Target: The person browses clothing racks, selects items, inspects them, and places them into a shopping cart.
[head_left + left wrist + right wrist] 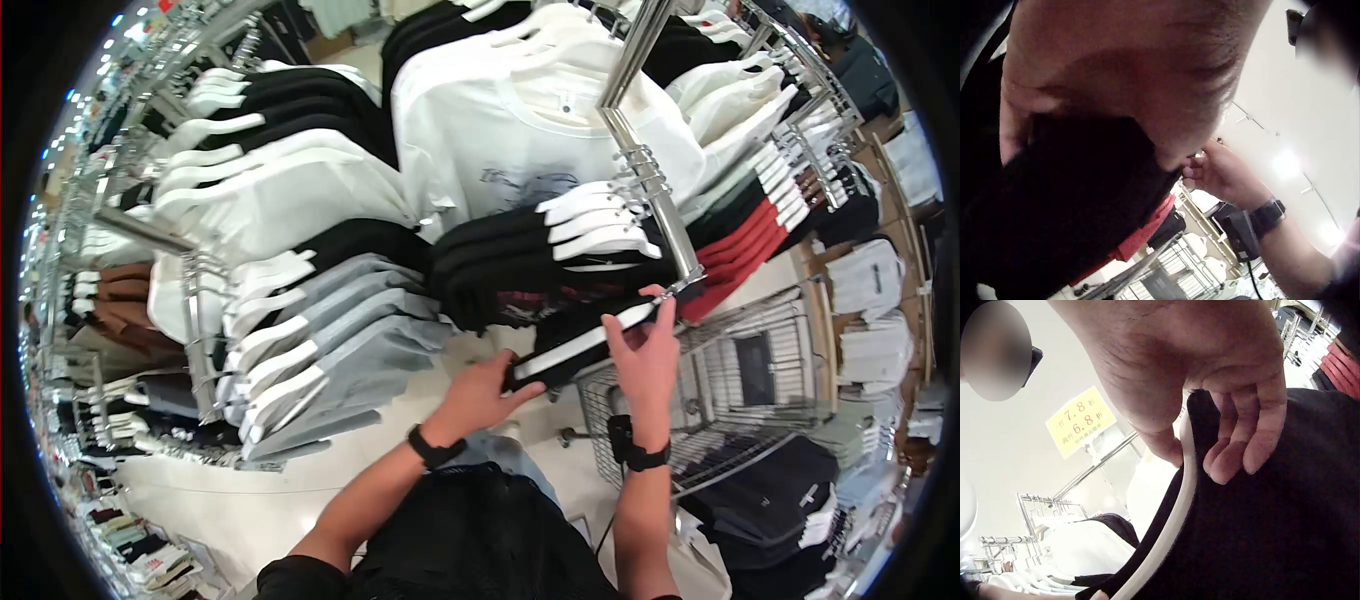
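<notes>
A black shirt (pixel 556 376) on a white hanger (pixel 582 348) is at the front end of a metal display rail. My left hand (pixel 476 400) grips the shirt at the hanger's left shoulder, thumb on the near side. At the other shoulder, my right hand (pixel 646 368) pinches hanger and cloth close to the rail's tip. The right wrist view shows that thumb on one side of the hanger (pixel 1179 509) and the curled fingers on the other, against the black cloth (pixel 1272 512). Dark fabric (pixel 1072 206) fills much of the left wrist view below the left hand.
More black shirts (pixel 480 260) hang just behind on the same rail (pixel 660 205), below a white long-sleeved shirt (pixel 470 130). Grey shirts (pixel 370 320) hang to the left, red ones (pixel 740 255) to the right. A wire shopping cart (pixel 700 380) stands at the right.
</notes>
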The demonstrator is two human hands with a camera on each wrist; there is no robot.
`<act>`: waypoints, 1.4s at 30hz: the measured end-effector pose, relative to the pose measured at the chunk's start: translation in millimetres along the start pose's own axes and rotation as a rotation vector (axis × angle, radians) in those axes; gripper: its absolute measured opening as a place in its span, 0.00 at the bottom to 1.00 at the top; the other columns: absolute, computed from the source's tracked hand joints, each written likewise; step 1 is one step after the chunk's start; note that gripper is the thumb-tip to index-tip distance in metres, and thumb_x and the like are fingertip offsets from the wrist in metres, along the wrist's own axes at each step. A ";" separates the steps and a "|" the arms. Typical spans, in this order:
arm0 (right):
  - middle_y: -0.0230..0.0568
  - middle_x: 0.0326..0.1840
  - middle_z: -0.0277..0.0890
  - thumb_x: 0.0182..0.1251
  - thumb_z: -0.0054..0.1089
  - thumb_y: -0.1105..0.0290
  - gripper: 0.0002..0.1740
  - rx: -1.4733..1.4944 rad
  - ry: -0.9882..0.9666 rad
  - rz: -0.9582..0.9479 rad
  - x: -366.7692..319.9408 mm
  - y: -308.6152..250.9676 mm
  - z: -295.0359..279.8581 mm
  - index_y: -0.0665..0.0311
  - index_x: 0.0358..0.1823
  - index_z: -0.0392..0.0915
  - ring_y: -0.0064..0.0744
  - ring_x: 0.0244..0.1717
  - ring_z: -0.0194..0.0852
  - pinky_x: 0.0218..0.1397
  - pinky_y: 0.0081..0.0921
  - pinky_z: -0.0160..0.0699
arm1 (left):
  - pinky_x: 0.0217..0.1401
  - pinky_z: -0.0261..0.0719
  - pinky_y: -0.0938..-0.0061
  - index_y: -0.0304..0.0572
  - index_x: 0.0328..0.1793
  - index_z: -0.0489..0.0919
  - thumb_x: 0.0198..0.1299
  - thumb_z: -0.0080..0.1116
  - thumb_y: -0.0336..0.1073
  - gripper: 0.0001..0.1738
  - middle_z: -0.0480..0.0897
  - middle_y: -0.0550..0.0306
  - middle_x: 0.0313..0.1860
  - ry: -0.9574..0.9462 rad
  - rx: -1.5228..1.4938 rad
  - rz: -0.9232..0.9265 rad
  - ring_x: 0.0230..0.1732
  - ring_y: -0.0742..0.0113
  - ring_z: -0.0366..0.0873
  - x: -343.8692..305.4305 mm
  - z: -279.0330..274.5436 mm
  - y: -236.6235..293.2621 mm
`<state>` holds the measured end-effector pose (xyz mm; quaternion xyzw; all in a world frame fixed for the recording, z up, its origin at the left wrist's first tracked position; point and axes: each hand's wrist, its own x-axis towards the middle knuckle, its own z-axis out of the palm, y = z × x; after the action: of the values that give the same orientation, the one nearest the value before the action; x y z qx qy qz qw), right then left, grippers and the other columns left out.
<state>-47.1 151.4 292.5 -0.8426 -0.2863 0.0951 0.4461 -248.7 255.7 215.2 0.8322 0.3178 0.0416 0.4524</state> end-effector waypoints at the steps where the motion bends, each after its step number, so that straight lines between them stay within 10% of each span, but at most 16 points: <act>1: 0.35 0.23 0.77 0.63 0.76 0.67 0.30 0.004 0.022 -0.050 -0.7 9.1 0.6 0.57 0.63 0.69 0.29 0.22 0.76 0.28 0.30 0.73 | 0.39 0.79 0.53 0.36 0.56 0.79 0.68 0.61 0.62 0.32 0.84 0.37 0.33 0.044 -0.030 -0.013 0.36 0.39 0.85 1.5 17.8 -10.3; 7: 0.38 0.22 0.78 0.64 0.75 0.66 0.30 0.006 0.027 -0.082 -7.7 11.9 -8.1 0.56 0.64 0.69 0.33 0.22 0.77 0.29 0.35 0.73 | 0.48 0.77 0.46 0.40 0.52 0.74 0.80 0.43 0.52 0.21 0.82 0.31 0.42 0.177 -0.188 -0.015 0.47 0.28 0.80 -14.7 39.4 -5.5; 18: 0.40 0.20 0.78 0.64 0.75 0.58 0.38 0.012 -0.008 -0.064 -14.3 17.1 -12.2 0.52 0.72 0.66 0.47 0.24 0.81 0.32 0.44 0.73 | 0.50 0.82 0.46 0.34 0.66 0.73 0.76 0.42 0.45 0.24 0.85 0.29 0.42 0.162 0.019 -0.112 0.45 0.31 0.85 -27.8 34.2 -38.3; 21: 0.35 0.16 0.72 0.67 0.73 0.60 0.37 0.012 0.001 -0.100 -14.0 22.3 -8.7 0.54 0.74 0.64 0.35 0.19 0.76 0.28 0.37 0.71 | 0.42 0.90 0.60 0.27 0.71 0.69 0.77 0.45 0.38 0.24 0.83 0.39 0.50 -0.012 -0.474 -0.275 0.43 0.48 0.89 -27.1 29.0 -32.9; 28: 0.34 0.16 0.72 0.70 0.69 0.62 0.35 0.128 -0.024 -0.094 -19.0 18.3 -6.0 0.51 0.75 0.62 0.30 0.18 0.74 0.28 0.33 0.70 | 0.49 0.91 0.61 0.31 0.82 0.57 0.79 0.39 0.36 0.29 0.77 0.45 0.48 -0.194 -0.913 -0.293 0.45 0.46 0.89 -32.9 19.8 -55.3; 42: 0.33 0.20 0.70 0.72 0.65 0.67 0.33 0.233 0.023 -0.130 -17.9 27.1 7.2 0.51 0.75 0.61 0.27 0.21 0.68 0.29 0.30 0.67 | 0.55 0.92 0.53 0.32 0.86 0.47 0.76 0.39 0.32 0.35 0.59 0.42 0.80 -0.640 -0.847 -0.150 0.66 0.51 0.76 -31.0 1.4 -75.6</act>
<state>-54.0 134.4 264.8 -0.7659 -0.3220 0.0891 0.5494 -310.0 266.5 162.3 0.5228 0.1778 -0.1220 0.8247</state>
